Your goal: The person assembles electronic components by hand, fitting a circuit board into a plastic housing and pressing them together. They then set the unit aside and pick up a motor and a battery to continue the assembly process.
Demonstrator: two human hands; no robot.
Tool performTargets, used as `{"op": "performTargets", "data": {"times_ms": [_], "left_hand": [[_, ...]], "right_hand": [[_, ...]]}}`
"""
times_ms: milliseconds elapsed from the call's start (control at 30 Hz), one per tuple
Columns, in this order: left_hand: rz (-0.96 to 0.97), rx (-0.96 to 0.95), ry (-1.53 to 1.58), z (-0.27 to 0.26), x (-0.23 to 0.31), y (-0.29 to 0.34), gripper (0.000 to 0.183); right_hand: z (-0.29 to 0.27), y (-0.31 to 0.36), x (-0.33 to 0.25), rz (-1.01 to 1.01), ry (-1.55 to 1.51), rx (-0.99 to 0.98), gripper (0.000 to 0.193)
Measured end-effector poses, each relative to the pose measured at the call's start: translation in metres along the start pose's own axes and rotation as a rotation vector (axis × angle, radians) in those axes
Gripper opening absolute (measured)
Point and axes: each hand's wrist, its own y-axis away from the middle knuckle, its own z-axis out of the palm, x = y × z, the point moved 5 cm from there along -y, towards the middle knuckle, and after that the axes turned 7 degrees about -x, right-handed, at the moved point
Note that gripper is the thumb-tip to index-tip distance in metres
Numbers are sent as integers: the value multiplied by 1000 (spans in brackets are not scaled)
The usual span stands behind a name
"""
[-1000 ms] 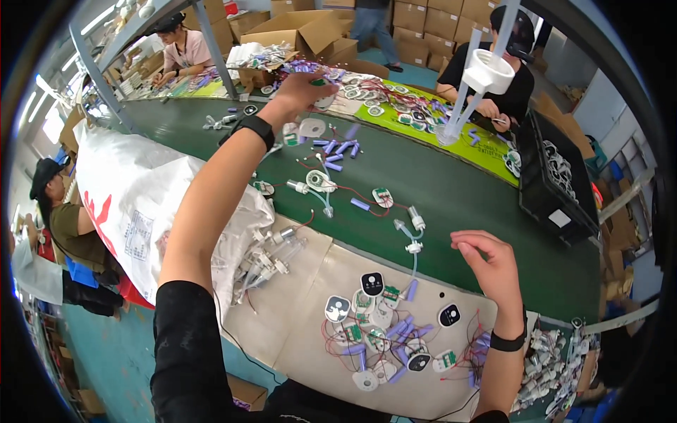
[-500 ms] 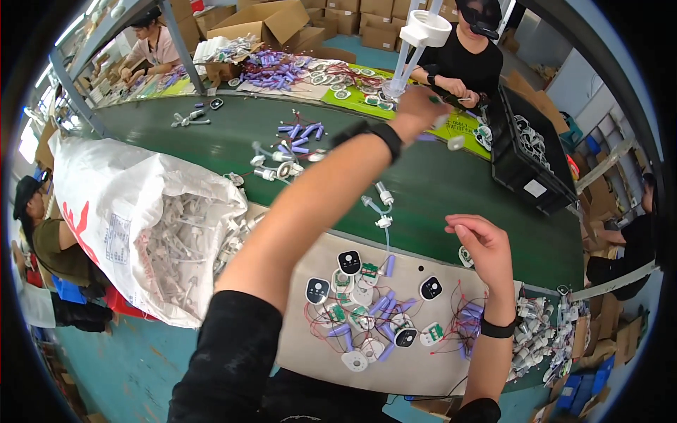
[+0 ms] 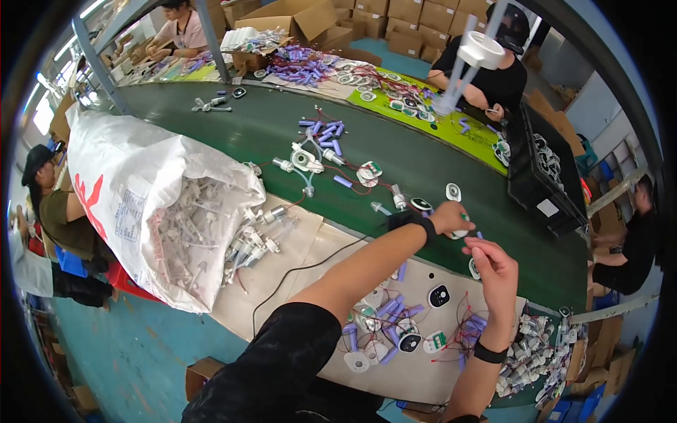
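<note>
Pinching a small white part (image 3: 460,233), left hand (image 3: 451,217) fingers enclose it.

Left hand (image 3: 451,217) gripping small white part (image 3: 460,233), right hand (image 3: 496,271) open beside it, green table (image 3: 423,166)

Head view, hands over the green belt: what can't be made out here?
- Left hand: its fingers close over a small white part, kind too small to tell.
- Right hand: seen from the back; palm hidden, grip unclear.
- White sack: only the parts spilling at its mouth show.
</note>
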Motion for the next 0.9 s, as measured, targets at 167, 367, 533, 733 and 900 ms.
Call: {"op": "performTargets", "data": {"times_ms": [167,367,533,733,900], "left_hand": [[12,-27,-230,-41,-20,10,63],[13,-60,-114,-80,-20,28,45],[33,146,-365,-142,46,125,36],[-125,532,-598,-224,78,357,31],[-367,717,-703,-222,38,487,31]], "right_hand": [[-11,8,3,69,-53,139,20],[-15,19,1,85,-55,234,22],[-17,34,12,131,60,175,24],[35,45,-44,63,44,54,23],[78,52,-67,-3,27,-60,22]]}}
